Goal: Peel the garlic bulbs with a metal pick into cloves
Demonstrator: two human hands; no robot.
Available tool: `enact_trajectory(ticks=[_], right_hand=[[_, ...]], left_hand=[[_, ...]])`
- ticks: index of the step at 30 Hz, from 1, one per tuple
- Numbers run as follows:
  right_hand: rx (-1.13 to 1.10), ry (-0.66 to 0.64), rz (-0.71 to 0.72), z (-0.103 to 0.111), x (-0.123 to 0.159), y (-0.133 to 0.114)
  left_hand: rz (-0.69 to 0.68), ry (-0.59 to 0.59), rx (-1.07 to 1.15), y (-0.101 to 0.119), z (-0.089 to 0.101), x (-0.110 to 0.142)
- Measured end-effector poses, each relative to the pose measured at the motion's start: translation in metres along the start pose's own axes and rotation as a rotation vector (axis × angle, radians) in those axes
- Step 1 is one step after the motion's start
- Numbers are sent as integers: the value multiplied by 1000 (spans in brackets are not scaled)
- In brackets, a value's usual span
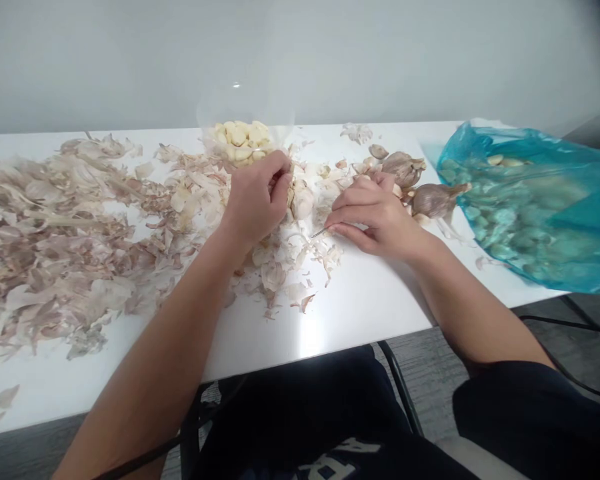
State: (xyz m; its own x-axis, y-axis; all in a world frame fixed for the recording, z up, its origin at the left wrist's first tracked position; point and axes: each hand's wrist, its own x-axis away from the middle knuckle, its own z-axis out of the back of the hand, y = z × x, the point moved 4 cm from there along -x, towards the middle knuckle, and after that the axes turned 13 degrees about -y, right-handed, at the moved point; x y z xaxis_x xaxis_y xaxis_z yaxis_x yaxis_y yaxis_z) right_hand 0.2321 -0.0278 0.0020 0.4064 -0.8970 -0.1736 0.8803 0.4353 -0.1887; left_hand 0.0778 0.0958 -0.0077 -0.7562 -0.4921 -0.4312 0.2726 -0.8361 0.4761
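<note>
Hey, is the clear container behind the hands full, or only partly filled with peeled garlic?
Only partly filled: the peeled garlic cloves sit low in the clear container, and its upper wall above them shows nothing inside.

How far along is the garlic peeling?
Looks well along. Done: peeled cloves sit in a clear container, beside big heaps of garlic skins. In hand: the left hand pinches a partly hidden clove; the right hand holds a thin metal pick. Left: two whole bulbs and a blue bag of cloves.
</note>
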Motion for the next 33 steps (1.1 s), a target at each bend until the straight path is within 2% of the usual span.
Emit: enact_trajectory(ticks=[3,9,14,20,30,33], right_hand=[[-4,20,-58,-1,2,4],[106,195,-170,2,5,13],[154,274,-103,-4,4,11],[162,256,-104,-11,3,12],[157,398,8,-4,-3,-1],[143,333,-6,-4,-4,-3]], left_hand=[[13,28,32,-5,1,0],[57,27,117,-9,2,-1],[71,20,155,-10,1,-2],[109,33,267,-14,0,-2],[108,51,360,-16,-2,-4],[109,41,364,-16,-2,-4]])
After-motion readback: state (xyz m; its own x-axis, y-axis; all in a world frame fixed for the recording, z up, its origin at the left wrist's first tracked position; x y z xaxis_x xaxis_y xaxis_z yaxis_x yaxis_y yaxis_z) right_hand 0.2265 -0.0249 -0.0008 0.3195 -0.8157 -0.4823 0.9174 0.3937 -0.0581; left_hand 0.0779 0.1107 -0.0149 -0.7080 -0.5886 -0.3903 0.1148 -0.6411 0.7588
